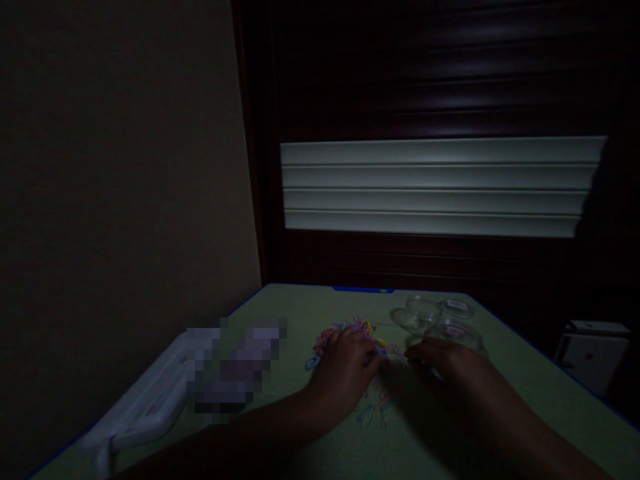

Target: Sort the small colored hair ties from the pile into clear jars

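Note:
A loose pile of small coloured rubber bands (361, 328) lies on a pale green table (525, 393). My left hand (345, 370) rests palm down on the pile, with its fingers curled over the bands. My right hand (445, 363) lies just to the right with its fingertips pointing left at the pile, close to the left hand. The light is dim, and I cannot make out what either hand's fingers hold. A few bands (373, 413) lie near my left wrist.
Clear round plastic containers (423, 313) and lids (457, 307) stand behind my right hand. A white tray-like object (145, 407) and a blurred-out item (235, 367) lie at the table's left. A dark shutter with a white panel (430, 187) stands behind. A white box (593, 353) sits at the right.

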`<state>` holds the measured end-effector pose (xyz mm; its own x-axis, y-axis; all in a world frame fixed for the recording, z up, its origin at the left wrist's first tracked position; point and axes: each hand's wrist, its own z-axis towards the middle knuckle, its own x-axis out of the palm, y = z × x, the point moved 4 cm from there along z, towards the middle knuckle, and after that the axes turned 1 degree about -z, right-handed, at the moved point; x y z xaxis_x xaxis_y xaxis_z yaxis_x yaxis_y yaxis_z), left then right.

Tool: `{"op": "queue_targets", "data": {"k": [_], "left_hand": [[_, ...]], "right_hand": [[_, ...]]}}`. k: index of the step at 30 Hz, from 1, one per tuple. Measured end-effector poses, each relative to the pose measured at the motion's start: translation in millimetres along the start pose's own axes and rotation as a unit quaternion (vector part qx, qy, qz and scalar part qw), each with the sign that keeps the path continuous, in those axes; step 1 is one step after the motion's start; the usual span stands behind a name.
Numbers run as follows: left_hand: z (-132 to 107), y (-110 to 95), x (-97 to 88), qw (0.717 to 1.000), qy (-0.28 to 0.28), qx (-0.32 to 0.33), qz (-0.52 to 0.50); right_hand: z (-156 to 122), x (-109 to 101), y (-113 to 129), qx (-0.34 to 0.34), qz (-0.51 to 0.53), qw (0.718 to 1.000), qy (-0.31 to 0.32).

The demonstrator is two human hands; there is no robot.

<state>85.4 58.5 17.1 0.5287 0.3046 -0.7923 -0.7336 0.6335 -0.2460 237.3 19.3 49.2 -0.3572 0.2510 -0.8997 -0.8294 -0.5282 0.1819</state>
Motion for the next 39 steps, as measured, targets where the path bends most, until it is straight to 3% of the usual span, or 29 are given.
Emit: {"op": "queue_targets", "data": {"k": [9, 20, 39], "left_hand": [[0.3, -1.9, -2.0, 1.000, -0.010, -0.001, 0.006], [-0.9, -7.2, -12.6, 0.998, -0.061, -0.015, -0.030], [-2.9, -5.9, -11.0, 0.996, -0.051, 0.015, -0.065]], "right_hand": [[0.7, -1.9, 2.0, 0.011, -0.002, 1.000, 0.003], [0.0, -4.3, 4.3, 0.019, 0.021, 1.000, 0.009], [-1.3, -4.8, 4.6, 0.025, 0.013, 1.000, -0.002]]}}
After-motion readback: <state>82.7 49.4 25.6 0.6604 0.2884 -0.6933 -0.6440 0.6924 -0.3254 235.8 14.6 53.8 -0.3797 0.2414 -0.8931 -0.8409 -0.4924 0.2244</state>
